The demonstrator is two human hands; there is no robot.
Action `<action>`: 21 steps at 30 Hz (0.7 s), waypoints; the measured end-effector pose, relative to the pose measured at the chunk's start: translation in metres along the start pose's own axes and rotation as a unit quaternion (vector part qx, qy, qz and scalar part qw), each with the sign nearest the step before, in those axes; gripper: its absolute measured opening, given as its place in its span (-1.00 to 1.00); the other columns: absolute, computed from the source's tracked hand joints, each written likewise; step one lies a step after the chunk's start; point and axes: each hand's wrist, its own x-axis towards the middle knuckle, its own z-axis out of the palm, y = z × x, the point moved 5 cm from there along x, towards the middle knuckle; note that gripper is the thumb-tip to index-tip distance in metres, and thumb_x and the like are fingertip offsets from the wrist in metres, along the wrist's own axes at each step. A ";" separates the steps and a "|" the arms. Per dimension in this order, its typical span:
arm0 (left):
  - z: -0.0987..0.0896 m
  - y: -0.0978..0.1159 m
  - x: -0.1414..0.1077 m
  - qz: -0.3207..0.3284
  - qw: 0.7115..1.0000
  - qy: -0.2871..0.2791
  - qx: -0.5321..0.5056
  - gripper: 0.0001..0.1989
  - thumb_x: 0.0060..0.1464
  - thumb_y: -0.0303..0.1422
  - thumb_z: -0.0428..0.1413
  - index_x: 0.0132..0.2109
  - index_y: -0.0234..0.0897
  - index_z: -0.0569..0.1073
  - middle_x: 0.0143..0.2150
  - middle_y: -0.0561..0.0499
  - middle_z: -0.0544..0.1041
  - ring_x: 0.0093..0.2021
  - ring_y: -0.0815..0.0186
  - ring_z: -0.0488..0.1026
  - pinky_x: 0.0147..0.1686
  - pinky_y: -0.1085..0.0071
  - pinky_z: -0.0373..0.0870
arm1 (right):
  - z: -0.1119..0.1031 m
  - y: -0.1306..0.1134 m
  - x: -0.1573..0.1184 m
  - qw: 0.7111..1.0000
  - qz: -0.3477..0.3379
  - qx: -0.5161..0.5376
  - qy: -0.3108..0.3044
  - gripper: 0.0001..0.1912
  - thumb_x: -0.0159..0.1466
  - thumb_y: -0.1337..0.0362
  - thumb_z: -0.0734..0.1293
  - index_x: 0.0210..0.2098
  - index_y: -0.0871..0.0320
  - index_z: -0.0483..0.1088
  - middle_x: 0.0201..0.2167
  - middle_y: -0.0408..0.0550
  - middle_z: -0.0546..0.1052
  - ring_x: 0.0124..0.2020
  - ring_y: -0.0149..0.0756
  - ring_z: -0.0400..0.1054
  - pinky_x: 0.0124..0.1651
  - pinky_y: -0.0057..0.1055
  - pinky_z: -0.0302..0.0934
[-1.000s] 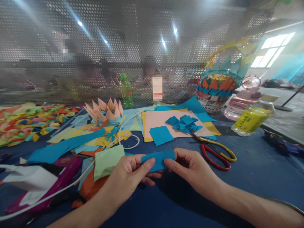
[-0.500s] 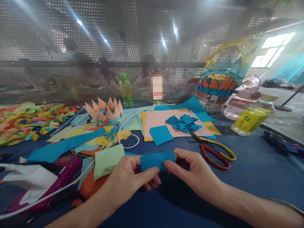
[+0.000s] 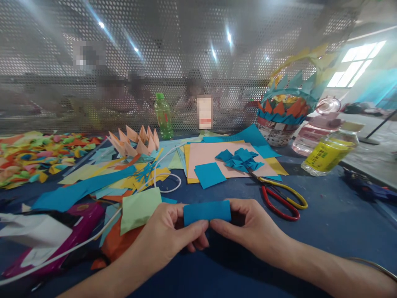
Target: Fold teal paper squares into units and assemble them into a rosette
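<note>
Between both hands, above the dark blue tabletop, is a small folded piece of blue paper (image 3: 207, 212). My left hand (image 3: 178, 227) grips its left end, thumb along the lower edge and fingers behind. At the right end my right hand (image 3: 245, 221) pinches it too, with its thumb tip near the left thumb. Beyond the hands lies a flat blue paper square (image 3: 210, 175), partly on a pink sheet (image 3: 201, 153). Several folded blue paper pieces (image 3: 240, 159) are heaped beside it. Red-and-yellow-handled scissors (image 3: 281, 200) rest to the right, their tips under that heap.
At left are a purple device (image 3: 83, 215), a white cable (image 3: 93, 236), a green paper piece (image 3: 141, 207) and many coloured folded papers (image 3: 37, 157). Peach paper points (image 3: 135, 142), a green bottle (image 3: 163, 118), a paper basket (image 3: 277, 128) and a yellow-labelled bottle (image 3: 330, 153) stand farther back.
My right thumb has slid left and down to the lower edge of the blue paper, close to my left thumb. More of the paper's front now shows. The view has shifted slightly.
</note>
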 end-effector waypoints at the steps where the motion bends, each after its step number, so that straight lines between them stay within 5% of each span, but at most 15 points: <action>1: 0.000 0.000 0.000 -0.004 1.000 0.001 0.000 -0.71 -0.01 -0.15 0.16 -0.50 -0.28 0.50 -0.55 0.02 0.58 -0.56 0.36 0.47 -0.52 0.52 0.39 | 0.000 0.000 0.000 1.000 0.000 -0.006 -0.001 -0.80 0.19 0.17 0.37 -0.42 0.20 0.45 -0.50 -0.15 0.42 -0.44 -0.38 0.22 -0.35 -0.45 0.15; 9: -0.013 0.006 0.003 -0.012 0.999 0.051 0.003 -0.72 -0.05 -0.16 0.21 -0.53 -0.28 0.50 -0.57 0.01 0.58 -0.58 0.35 0.46 -0.52 0.49 0.40 | -0.016 -0.001 0.005 0.995 -0.004 -0.094 0.039 -0.69 0.19 0.17 0.36 -0.58 0.16 0.25 -0.62 -0.28 0.17 -0.55 -0.48 -0.01 -0.51 -0.49 -0.08; 21: -0.029 0.002 0.004 0.012 0.993 0.117 -0.015 -0.73 -0.01 -0.20 0.23 -0.52 -0.30 0.52 -0.54 0.01 0.59 -0.55 0.37 0.46 -0.52 0.52 0.37 | -0.028 -0.006 0.011 0.997 -0.042 -0.028 0.065 -0.75 0.23 0.16 0.35 -0.47 0.19 0.34 -0.51 -0.20 0.35 -0.48 -0.45 0.17 -0.41 -0.50 0.09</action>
